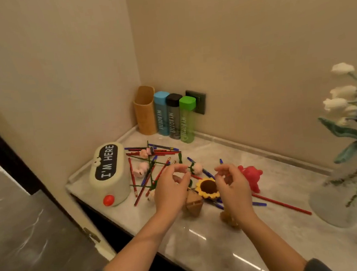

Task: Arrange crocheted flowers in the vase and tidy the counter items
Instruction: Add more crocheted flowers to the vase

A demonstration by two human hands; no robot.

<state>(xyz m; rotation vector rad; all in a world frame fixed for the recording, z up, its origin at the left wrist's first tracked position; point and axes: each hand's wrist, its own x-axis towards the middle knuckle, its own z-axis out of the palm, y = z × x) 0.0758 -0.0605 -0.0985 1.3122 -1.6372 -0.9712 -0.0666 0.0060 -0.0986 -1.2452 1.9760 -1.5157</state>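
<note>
Nearest the front edge of the surface (203, 251), both grips hover over the clutter. The right grip (234, 186) hangs loosely curled, holding nothing. The left grip (171, 191) curls toward a green stem (190, 170), and I cannot tell whether it pinches it. Between them lies the sunflower (208, 187); just beyond, a pink flower (197, 167) sits among crossed pencils (147, 180). Its stem seems threaded through that pile, so a quick lift would likely drag pencils along and roll them off the edge. Well apart at right, the vase (344, 197) already carries tall blooms, and a careless push into it could tip it.
</note>
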